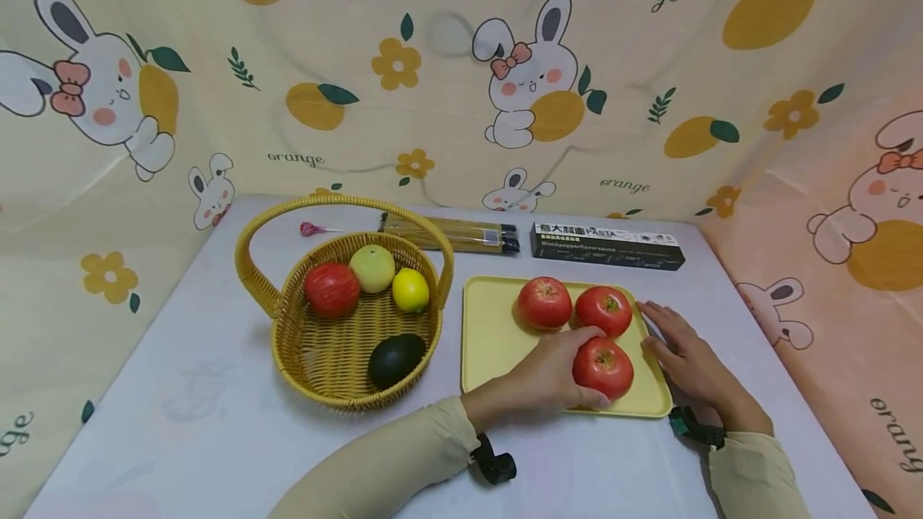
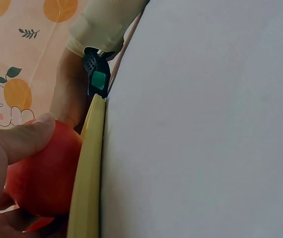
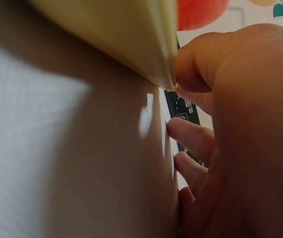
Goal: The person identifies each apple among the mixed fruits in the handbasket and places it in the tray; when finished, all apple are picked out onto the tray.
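Legibly, black oblong carton (image 1: 608, 253): "PASTA", "Blackpepperflavorsauce" | left hand (image 1: 544, 375) grips round red fruit (image 1: 604, 370) | right hand (image 1: 688, 359) spread, touching yellow rectangular tray (image 1: 493, 343)

A makeshift tabletop set-up, judging by rabbit-print cloth (image 1: 447, 118) walling a white table (image 1: 195, 431).

The left sleeve (image 1: 389, 459) and right sleeve (image 1: 757, 471) are plain beige cloth, lightly creased. The left wrist wears a black band (image 1: 493, 463); the right, a dark strap (image 1: 694, 428) with small round holes and a green, squarish patch (image 2: 99, 80).
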The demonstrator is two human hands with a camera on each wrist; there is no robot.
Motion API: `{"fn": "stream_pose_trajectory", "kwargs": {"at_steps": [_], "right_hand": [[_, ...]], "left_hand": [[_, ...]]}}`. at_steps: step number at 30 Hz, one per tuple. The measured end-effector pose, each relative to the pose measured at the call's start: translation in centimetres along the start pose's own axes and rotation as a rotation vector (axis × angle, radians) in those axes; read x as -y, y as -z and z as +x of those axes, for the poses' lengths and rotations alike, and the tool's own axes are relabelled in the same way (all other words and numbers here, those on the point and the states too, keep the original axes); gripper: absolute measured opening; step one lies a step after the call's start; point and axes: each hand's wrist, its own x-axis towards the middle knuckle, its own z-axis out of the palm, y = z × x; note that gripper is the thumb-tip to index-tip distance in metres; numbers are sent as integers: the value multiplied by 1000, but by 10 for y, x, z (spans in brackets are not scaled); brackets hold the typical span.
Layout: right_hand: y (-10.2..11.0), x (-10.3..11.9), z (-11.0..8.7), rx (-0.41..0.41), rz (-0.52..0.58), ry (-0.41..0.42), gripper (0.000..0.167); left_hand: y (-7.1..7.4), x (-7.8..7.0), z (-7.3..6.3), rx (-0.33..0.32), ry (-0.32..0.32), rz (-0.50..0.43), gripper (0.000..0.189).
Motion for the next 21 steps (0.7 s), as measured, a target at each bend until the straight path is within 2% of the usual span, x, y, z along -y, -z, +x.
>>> {"fn": "stream_pose_trajectory", "kwargs": {"at_steps": [7,13,17,21], "right_hand": [[-1,1,1,7,0,5,73],[0,2,2,14,4,18,74],[1,2,2,13,5,27,74],[2,2,2,11,13,24,73]], "left_hand": [[3,0,-2,7,15,12,85],[23,-8,-8,11,45,20,96],[45,-16,-23,15,30,-6,89],[71,-20,-49,58,4,-91,79]]}}
